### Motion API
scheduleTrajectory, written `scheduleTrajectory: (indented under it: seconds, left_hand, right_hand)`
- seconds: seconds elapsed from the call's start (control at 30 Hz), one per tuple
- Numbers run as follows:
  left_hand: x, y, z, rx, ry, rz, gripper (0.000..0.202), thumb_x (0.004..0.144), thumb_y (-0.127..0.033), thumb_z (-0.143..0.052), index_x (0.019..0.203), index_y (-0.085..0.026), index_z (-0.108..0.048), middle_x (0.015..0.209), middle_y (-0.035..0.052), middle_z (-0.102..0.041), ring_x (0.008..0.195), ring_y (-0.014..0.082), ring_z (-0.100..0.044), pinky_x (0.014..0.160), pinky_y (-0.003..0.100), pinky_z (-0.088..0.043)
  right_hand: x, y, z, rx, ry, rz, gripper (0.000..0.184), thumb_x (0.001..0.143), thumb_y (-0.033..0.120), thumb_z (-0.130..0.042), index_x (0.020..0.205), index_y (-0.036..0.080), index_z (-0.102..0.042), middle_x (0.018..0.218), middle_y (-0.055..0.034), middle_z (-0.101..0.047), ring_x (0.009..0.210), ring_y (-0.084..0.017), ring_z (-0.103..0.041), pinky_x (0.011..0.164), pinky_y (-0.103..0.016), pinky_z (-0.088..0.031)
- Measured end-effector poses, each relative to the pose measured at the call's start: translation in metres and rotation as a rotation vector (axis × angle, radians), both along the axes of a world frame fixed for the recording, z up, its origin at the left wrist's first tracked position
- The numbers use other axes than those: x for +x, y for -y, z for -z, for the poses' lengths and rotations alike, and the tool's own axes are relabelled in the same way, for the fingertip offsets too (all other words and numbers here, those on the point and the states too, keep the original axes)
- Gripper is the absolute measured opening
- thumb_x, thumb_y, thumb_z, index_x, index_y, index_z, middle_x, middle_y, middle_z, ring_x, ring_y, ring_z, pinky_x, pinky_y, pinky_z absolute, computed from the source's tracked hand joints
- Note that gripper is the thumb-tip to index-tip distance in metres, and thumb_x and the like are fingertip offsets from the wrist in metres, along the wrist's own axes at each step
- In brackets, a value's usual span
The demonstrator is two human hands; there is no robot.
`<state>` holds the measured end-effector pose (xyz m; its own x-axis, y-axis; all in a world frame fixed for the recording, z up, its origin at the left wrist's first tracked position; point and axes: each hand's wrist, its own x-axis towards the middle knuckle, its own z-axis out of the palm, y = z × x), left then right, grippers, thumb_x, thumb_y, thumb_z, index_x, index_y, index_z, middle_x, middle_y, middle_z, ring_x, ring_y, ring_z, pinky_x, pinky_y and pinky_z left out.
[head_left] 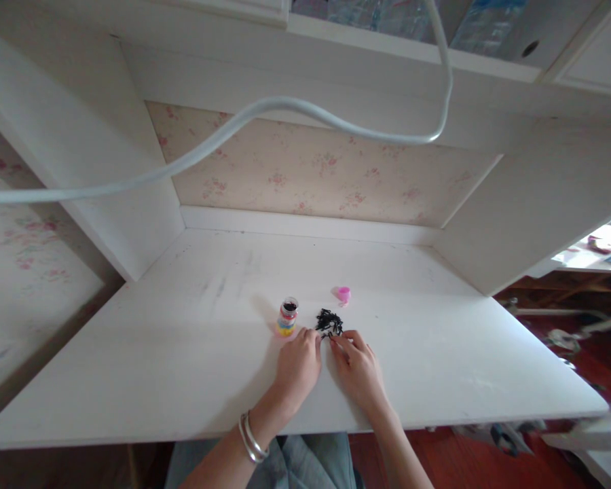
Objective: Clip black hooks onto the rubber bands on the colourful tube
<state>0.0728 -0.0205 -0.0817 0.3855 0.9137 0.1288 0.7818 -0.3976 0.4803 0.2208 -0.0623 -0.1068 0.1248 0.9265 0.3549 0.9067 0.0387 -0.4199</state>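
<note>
A loose pile of small black pieces [328, 320], thin and short, lies on the white desktop just beyond my fingertips. My left hand [299, 360] is closed at the near left edge of the pile, thumb and forefinger pinched together. Opposite it, my right hand [357, 367] pinches at the near right edge. A small dark piece [328, 335] spans the gap between both sets of fingertips; its exact kind is too small to make out. Left of the pile stands an open clear jar [287, 317] with a colourful label and dark contents. Behind the pile sits a pink cap [343, 294].
The white desk [183, 367] has side panels and a low back ledge [310, 224]. A white cable [285, 103] loops across the upper view, in front of a shelf [366, 44] holding clear plastic items. Other furniture stands beyond the desk's right edge.
</note>
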Motion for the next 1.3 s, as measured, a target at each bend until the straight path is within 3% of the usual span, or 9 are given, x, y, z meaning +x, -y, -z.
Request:
scheduleTrajectory:
  seconds: [0.3,0.6,0.7,0.83,1.03,1.3]
  left_hand:
    - [-0.003,0.001,0.000,-0.003,0.057,-0.003,0.025,0.098,-0.021,-0.033,0.094,-0.019,-0.057,0.092,0.0039,-0.065,0.088,0.0169,-0.064,0.073,0.025,-0.046]
    - [-0.006,0.005,-0.004,-0.048,0.073,0.009,0.024,0.098,-0.023,-0.033,0.094,-0.021,-0.057,0.093,0.0035,-0.067,0.088,0.0163,-0.066,0.072,0.024,-0.046]
    - [-0.011,0.011,-0.012,-0.026,0.080,0.020,0.022,0.098,-0.023,-0.035,0.093,-0.022,-0.057,0.092,0.0022,-0.067,0.087,0.0158,-0.066,0.070,0.023,-0.046]
    - [-0.024,0.019,-0.033,0.072,0.107,0.026,0.021,0.098,-0.026,-0.036,0.096,-0.024,-0.057,0.093,0.0008,-0.067,0.084,0.0152,-0.066,0.068,0.023,-0.046]
    - [-0.050,0.006,-0.066,0.262,0.145,-0.103,0.024,0.099,-0.031,-0.035,0.100,-0.023,-0.057,0.096,0.0025,-0.067,0.080,0.0138,-0.065,0.065,0.022,-0.046]
    - [-0.062,-0.015,-0.071,0.320,-0.005,-0.221,0.027,0.098,-0.033,-0.034,0.104,-0.024,-0.059,0.095,0.0016,-0.067,0.073,0.0129,-0.064,0.056,0.022,-0.041]
  right_hand:
    - [0.002,0.000,0.002,-0.003,-0.048,0.001,0.031,0.096,0.032,-0.040,0.104,0.025,-0.069,0.101,-0.0053,-0.063,0.081,-0.015,-0.062,0.075,-0.025,-0.047]
    - [-0.002,0.000,-0.003,0.013,-0.103,0.023,0.034,0.097,0.035,-0.036,0.097,0.022,-0.068,0.100,-0.0062,-0.063,0.082,-0.016,-0.062,0.076,-0.027,-0.047]
    - [-0.002,0.000,-0.004,0.019,-0.136,0.030,0.035,0.098,0.036,-0.034,0.095,0.022,-0.066,0.100,-0.0063,-0.062,0.083,-0.016,-0.062,0.077,-0.027,-0.046]
    - [-0.001,0.001,-0.003,0.023,-0.190,0.063,0.036,0.098,0.039,-0.034,0.094,0.022,-0.065,0.101,-0.0060,-0.061,0.081,-0.015,-0.061,0.077,-0.026,-0.046]
    - [-0.001,0.001,-0.001,0.031,-0.184,0.086,0.036,0.097,0.041,-0.036,0.094,0.022,-0.067,0.101,-0.0057,-0.061,0.074,-0.014,-0.060,0.072,-0.025,-0.046]
    - [-0.001,0.001,-0.001,0.029,-0.182,0.079,0.036,0.097,0.041,-0.036,0.095,0.023,-0.067,0.101,-0.0058,-0.061,0.073,-0.014,-0.061,0.071,-0.025,-0.047]
